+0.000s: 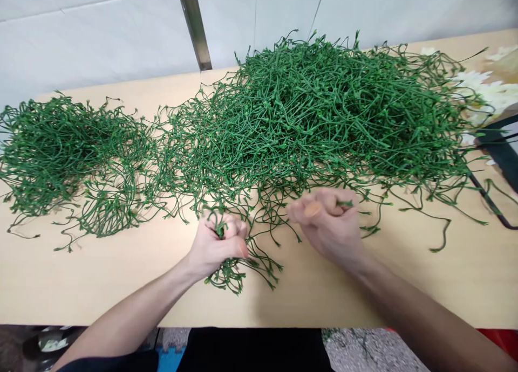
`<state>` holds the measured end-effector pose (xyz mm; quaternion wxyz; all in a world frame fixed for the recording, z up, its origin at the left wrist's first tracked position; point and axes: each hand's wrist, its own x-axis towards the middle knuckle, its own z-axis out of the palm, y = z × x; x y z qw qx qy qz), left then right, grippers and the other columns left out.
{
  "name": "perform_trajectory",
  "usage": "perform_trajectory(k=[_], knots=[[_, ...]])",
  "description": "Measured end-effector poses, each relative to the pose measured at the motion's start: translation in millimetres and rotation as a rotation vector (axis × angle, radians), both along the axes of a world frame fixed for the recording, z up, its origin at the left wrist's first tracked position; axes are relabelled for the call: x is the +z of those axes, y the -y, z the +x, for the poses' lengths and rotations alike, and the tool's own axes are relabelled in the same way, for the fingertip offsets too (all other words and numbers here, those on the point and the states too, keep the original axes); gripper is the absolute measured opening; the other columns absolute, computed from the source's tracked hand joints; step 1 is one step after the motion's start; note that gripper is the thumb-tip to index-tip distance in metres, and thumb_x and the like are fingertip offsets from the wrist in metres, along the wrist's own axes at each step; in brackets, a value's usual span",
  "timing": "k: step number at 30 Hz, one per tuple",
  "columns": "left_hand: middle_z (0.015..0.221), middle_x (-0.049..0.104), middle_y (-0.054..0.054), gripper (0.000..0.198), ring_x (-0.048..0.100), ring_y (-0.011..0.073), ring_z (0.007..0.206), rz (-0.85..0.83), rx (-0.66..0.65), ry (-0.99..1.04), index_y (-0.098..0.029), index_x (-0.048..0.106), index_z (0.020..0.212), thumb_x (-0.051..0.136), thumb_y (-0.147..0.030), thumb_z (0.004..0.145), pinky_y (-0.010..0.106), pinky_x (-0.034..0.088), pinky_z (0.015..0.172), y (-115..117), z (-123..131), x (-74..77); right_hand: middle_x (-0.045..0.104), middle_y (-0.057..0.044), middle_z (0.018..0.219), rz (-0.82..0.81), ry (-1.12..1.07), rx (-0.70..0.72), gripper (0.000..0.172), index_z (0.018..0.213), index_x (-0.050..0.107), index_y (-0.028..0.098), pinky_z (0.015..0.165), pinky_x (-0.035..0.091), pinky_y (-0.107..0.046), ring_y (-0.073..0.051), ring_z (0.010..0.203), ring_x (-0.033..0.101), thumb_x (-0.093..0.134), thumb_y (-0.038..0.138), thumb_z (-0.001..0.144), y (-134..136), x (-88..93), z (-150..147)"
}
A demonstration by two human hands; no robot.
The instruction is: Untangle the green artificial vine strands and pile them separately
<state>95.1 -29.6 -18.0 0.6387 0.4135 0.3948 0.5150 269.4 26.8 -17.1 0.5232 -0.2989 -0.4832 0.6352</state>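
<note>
My left hand (222, 240) is closed around a small bunch of green plastic stems (230, 275), whose ends stick out above and below the fist. To its right, my right hand (327, 215) is curled and slightly blurred, with a short green tip showing between thumb and fingers. Both hands are over the near edge of a large tangled heap of green stems (315, 108). A smaller pile of the same stems (56, 145) lies at the far left, and thin loose stems spread between the two.
The pale wooden table (101, 286) runs along a tiled wall (121, 43) with a metal strip (195, 27). White flowers (485, 89) lie at the right end, beside a dark-framed object (496, 145). Single stems are scattered near the right front.
</note>
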Motion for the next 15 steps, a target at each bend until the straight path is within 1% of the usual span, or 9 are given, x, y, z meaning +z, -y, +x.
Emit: perform_trajectory(k=[1,3,4,5,7,8,10,12,15], knots=[[0.034,0.028,-0.007,0.066,0.024,0.0059,0.038,-0.018,-0.02,0.043,-0.018,0.035,0.044,0.075,-0.066,0.066,0.024,0.018,0.042,-2,1,1.8,0.018,0.007,0.048,0.031,0.005,-0.061,0.07,0.049,0.02,0.02,0.044,0.024,-0.027,-0.008,0.043,0.021,0.078,0.051,0.073,-6,1.3,2],[0.034,0.033,-0.006,0.058,0.028,0.0079,0.037,-0.086,-0.078,0.112,-0.018,0.048,0.055,0.062,-0.071,0.074,0.024,0.021,0.042,-5,4,5.5,0.035,0.004,0.05,0.115,0.056,-0.132,0.053,0.053,0.046,0.022,0.05,0.034,-0.03,-0.011,0.048,0.037,0.065,0.063,0.081,-14,2.1,5],[0.034,0.035,-0.006,0.055,0.03,0.0088,0.037,-0.123,-0.094,0.139,-0.018,0.051,0.062,0.057,-0.07,0.079,0.024,0.022,0.042,-5,5,7.2,0.047,0.001,0.056,0.152,0.111,-0.15,0.048,0.064,0.059,0.022,0.057,0.041,-0.032,-0.014,0.055,0.047,0.056,0.065,0.087,-16,1.4,5],[0.035,0.038,-0.006,0.05,0.031,0.0094,0.038,-0.157,-0.102,0.159,-0.018,0.052,0.067,0.054,-0.065,0.084,0.024,0.024,0.043,-4,6,8.8,0.058,-0.002,0.065,0.178,0.178,-0.171,0.047,0.078,0.067,0.022,0.065,0.046,-0.034,-0.016,0.065,0.056,0.048,0.062,0.092,-16,0.0,6],[0.038,0.044,-0.005,0.038,0.036,0.0098,0.04,-0.205,-0.102,0.175,-0.018,0.051,0.071,0.055,-0.052,0.088,0.023,0.028,0.045,-3,7,10.7,0.071,-0.006,0.091,0.217,0.326,-0.223,0.038,0.104,0.07,0.023,0.084,0.049,-0.037,-0.019,0.089,0.065,0.043,0.05,0.099,-16,-4.1,5],[0.041,0.047,-0.004,0.034,0.038,0.0099,0.042,-0.212,-0.104,0.176,-0.018,0.05,0.072,0.057,-0.046,0.089,0.024,0.03,0.047,-2,7,10.8,0.072,-0.007,0.102,0.242,0.388,-0.255,0.032,0.112,0.068,0.024,0.091,0.048,-0.039,-0.02,0.099,0.065,0.046,0.043,0.099,-15,-6.3,5],[0.047,0.052,-0.003,0.029,0.045,0.0113,0.048,-0.2,-0.098,0.155,-0.018,0.051,0.072,0.062,-0.041,0.086,0.025,0.035,0.052,-1,6,9.4,0.069,-0.007,0.118,0.309,0.478,-0.326,0.027,0.12,0.064,0.024,0.096,0.048,-0.041,-0.021,0.112,0.062,0.054,0.034,0.096,-14,-10.0,4],[0.059,0.058,0.001,0.029,0.052,0.0139,0.06,-0.14,-0.081,0.1,-0.016,0.057,0.07,0.07,-0.04,0.081,0.027,0.039,0.058,-1,4,6.7,0.067,-0.009,0.123,0.398,0.537,-0.391,0.03,0.121,0.063,0.024,0.097,0.048,-0.043,-0.023,0.116,0.06,0.061,0.027,0.091,-16,-11.8,3],[0.072,0.06,0.004,0.026,0.054,0.0155,0.073,-0.013,-0.018,-0.014,-0.015,0.067,0.066,0.076,-0.038,0.076,0.03,0.041,0.068,-2,1,3.2,0.068,-0.009,0.114,0.527,0.552,-0.506,0.021,0.107,0.067,0.023,0.096,0.048,-0.045,-0.023,0.112,0.061,0.065,0.02,0.087,-19,-10.9,3]])
